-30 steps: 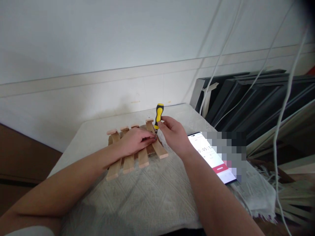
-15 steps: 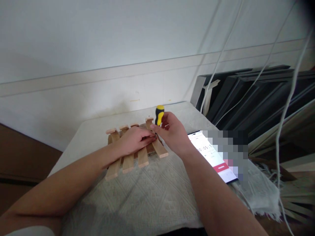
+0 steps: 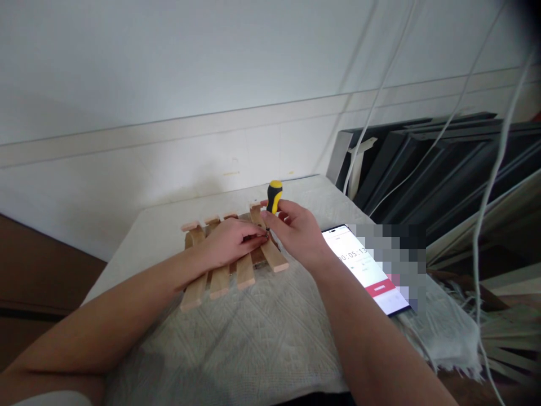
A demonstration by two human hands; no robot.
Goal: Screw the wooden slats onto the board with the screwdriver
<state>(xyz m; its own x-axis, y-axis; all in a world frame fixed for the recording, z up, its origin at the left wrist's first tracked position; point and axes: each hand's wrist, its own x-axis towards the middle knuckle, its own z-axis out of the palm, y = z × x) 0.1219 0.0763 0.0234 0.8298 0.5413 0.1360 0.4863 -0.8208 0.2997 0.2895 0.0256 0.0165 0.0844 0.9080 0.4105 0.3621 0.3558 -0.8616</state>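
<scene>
My right hand (image 3: 293, 228) is closed around a short yellow-and-black screwdriver (image 3: 274, 197), which stands nearly upright with its tip down at the rightmost wooden slat (image 3: 274, 258). My left hand (image 3: 236, 239) lies across the slatted wooden piece (image 3: 220, 285). Its thumb and fingertips are pinched together beside the screwdriver's tip, and whatever they hold is too small and hidden to make out. Several pale slats lie side by side over darker crosspieces, each with a small block at its far end. My left hand and forearm cover part of them.
A phone (image 3: 363, 270) showing a running timer lies to the right of my right forearm. The table wears a pale patterned cloth (image 3: 270, 332) and meets a white wall (image 3: 190, 152). Dark panels (image 3: 406, 163) lean at the right, where white cables (image 3: 486, 208) hang down.
The fingers of my right hand have shifted around the screwdriver handle, with a fingertip now stretched past its left side. My left hand and the slats have stayed in place.
</scene>
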